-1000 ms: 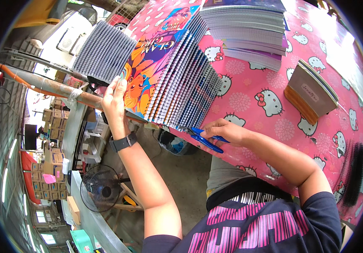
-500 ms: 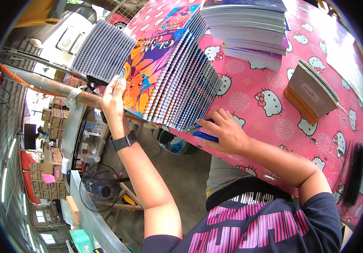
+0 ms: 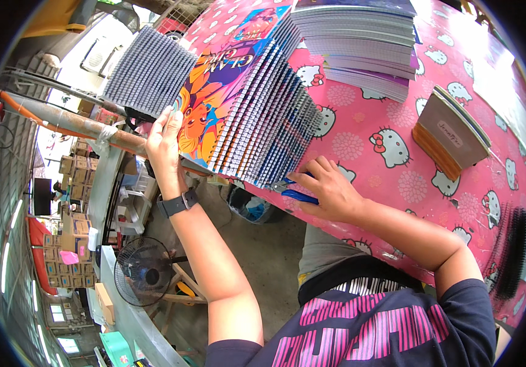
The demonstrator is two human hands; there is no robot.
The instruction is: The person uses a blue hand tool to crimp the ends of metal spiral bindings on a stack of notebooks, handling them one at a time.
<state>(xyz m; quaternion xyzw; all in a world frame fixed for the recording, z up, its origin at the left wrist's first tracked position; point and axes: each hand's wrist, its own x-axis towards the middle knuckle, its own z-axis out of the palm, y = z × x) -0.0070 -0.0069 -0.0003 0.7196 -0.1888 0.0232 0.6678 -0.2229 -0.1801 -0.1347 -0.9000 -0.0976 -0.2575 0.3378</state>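
Dozens of spiral-bound notebooks with bright cartoon covers (image 3: 257, 116) lie fanned in an overlapping row along the near edge of the pink cat-patterned surface (image 3: 397, 177), their wire spines stepped like shingles. The left hand (image 3: 165, 144) lies flat and open against the cover of the front notebook, fingers spread, steadying the row rather than gripping it; a dark wristwatch (image 3: 177, 203) sits on that wrist. The right hand (image 3: 330, 192) is curled loosely over a small pair of blue-handled pliers (image 3: 296, 194) that rest on the surface just beside the lowest spines; whether the fingers have truly closed on the handles cannot be told. Judging by this, the step in hand looks like finishing the wire ends of the bindings, one spine after another. The next move would call for a firm hold on the pliers and bringing the tip to a wire end while the left hand keeps the fan from sliding. A taller stack of notebooks (image 3: 361, 43) stands farther back.
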